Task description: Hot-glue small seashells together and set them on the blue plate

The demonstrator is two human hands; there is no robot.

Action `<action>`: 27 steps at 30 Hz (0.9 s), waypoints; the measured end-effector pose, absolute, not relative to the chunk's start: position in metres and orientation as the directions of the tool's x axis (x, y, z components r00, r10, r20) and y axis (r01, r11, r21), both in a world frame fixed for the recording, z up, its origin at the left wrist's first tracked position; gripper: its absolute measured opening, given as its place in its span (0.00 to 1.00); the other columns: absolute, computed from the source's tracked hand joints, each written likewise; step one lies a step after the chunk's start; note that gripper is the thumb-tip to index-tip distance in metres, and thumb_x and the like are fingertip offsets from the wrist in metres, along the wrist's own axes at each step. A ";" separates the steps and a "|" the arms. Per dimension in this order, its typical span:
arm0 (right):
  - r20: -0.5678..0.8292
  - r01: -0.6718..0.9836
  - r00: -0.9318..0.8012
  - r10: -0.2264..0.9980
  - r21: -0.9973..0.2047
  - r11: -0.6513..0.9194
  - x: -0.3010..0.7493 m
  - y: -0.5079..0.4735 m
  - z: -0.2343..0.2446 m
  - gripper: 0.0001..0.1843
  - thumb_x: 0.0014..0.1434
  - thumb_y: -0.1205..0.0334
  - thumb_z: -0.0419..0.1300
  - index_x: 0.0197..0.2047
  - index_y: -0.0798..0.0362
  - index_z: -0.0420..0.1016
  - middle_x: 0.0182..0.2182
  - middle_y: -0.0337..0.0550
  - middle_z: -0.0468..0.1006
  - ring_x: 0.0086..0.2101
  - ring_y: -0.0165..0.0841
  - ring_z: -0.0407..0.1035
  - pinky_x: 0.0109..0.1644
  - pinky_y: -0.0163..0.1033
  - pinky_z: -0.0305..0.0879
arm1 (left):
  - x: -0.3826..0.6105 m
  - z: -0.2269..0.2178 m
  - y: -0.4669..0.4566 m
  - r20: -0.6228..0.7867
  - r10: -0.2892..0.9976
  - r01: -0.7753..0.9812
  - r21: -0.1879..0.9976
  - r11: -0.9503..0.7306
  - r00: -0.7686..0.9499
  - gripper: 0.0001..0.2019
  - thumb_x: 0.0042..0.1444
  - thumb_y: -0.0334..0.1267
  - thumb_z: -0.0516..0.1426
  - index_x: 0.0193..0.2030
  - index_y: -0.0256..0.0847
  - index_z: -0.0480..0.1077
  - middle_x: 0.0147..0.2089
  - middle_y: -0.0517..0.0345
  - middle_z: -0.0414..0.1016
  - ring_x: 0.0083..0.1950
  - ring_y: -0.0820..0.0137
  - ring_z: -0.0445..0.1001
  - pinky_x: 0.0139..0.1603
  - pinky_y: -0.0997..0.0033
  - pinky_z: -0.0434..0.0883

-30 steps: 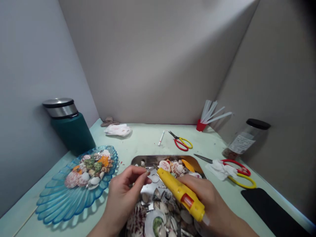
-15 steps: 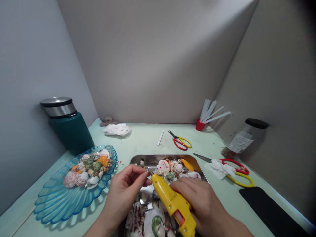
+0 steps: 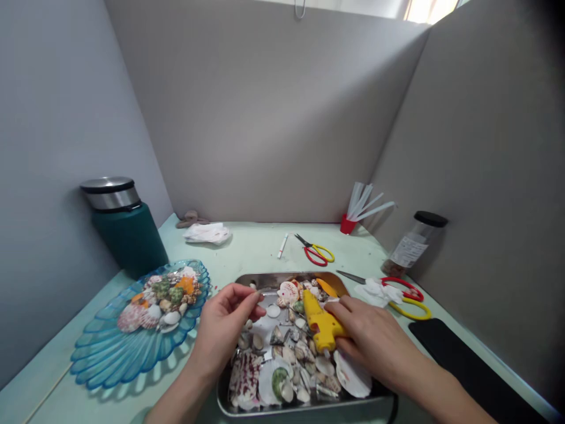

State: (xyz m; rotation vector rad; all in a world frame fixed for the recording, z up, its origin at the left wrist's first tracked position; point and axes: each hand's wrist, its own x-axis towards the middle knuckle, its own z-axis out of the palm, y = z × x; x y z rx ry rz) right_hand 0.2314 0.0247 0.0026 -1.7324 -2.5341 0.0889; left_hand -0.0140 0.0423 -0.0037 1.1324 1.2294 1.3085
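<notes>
My right hand (image 3: 373, 333) grips a yellow hot glue gun (image 3: 321, 325) over the right half of a metal tray (image 3: 225, 401). The glue gun's tip points away from me, toward the far side. Above the tray's left side, my left hand (image 3: 223, 324) has its thumb and forefinger pinched together; whatever is between them is too small to make out. Many seashells (image 3: 302, 350) lie in the tray, among them a large purple-striped shell (image 3: 245, 377) and a green one (image 3: 279, 381). A blue shell-shaped dish (image 3: 119, 356) to the left bears shells heaped on its far half.
Behind the dish stands a green bottle (image 3: 130, 238). Scissors (image 3: 318, 253) lie beyond the tray, with a second pair (image 3: 417, 307) and a tissue (image 3: 373, 292) to its right. Glue sticks (image 3: 362, 203) stand in a red pot (image 3: 348, 225), near a jar (image 3: 408, 250) and a black phone (image 3: 459, 353).
The glue gun has moved right and away from my left fingers, turning to point farther forward. My left hand stays pinched above the tray. The view has tilted up slightly.
</notes>
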 end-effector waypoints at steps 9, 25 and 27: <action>0.113 0.898 -0.440 0.891 0.039 0.439 0.204 0.033 0.038 0.05 0.57 0.61 0.58 0.35 0.50 0.76 0.32 0.45 0.76 0.37 0.41 0.66 0.38 0.42 0.56 | -0.014 0.000 0.041 0.032 0.994 -0.104 0.994 -0.043 -0.105 0.08 0.47 0.39 0.62 0.29 0.36 0.70 0.19 0.60 0.75 0.23 0.73 0.72 0.27 0.78 0.67; -0.011 0.756 -0.654 0.756 -0.035 0.653 0.136 0.050 0.005 0.06 0.51 0.66 0.60 0.34 0.56 0.76 0.33 0.51 0.78 0.36 0.41 0.70 0.37 0.39 0.59 | -0.018 -0.007 0.045 0.057 0.992 -0.175 0.981 -0.077 -0.116 0.09 0.46 0.39 0.62 0.29 0.36 0.70 0.21 0.61 0.75 0.22 0.73 0.72 0.26 0.77 0.67; 0.025 0.778 -0.623 0.782 -0.085 0.623 0.144 0.050 0.015 0.08 0.52 0.65 0.59 0.37 0.55 0.75 0.35 0.49 0.77 0.36 0.39 0.71 0.36 0.38 0.59 | -0.018 -0.006 0.044 0.055 0.992 -0.180 0.981 -0.076 -0.117 0.09 0.46 0.39 0.62 0.29 0.36 0.70 0.20 0.61 0.75 0.22 0.73 0.72 0.25 0.77 0.67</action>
